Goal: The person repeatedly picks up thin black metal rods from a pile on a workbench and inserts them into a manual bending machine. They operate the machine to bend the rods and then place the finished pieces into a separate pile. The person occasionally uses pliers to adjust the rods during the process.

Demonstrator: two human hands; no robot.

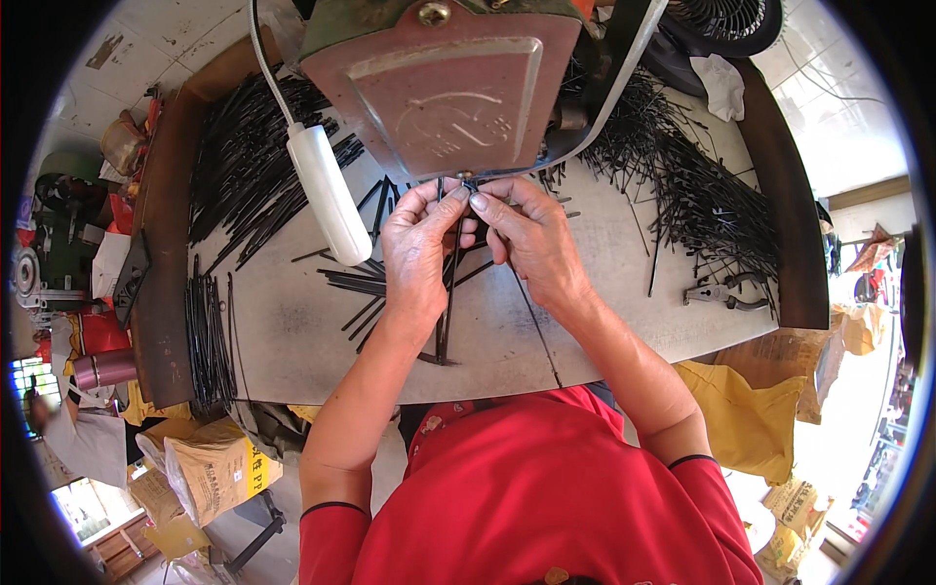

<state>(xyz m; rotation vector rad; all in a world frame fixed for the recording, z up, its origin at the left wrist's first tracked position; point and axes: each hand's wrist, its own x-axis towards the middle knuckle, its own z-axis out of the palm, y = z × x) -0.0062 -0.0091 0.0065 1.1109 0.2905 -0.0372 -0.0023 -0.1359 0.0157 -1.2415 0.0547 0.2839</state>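
My left hand is closed, its thumb and fingers pinching a thin black rod that runs down toward the table's front edge. Close beside it, my right hand pinches another thin dark rod, which slants down to the right. Both sets of fingertips meet just under the front of a machine head with a reddish-brown cover. What exactly lies between the fingertips is too small to make out. Loose black rods are scattered on the table by my left wrist.
A large pile of black rods lies at the left, with a smaller bundle nearer. Thin rods with small ends heap at the right, near pliers. A white handle hangs left of the machine. Brown side boards edge the table.
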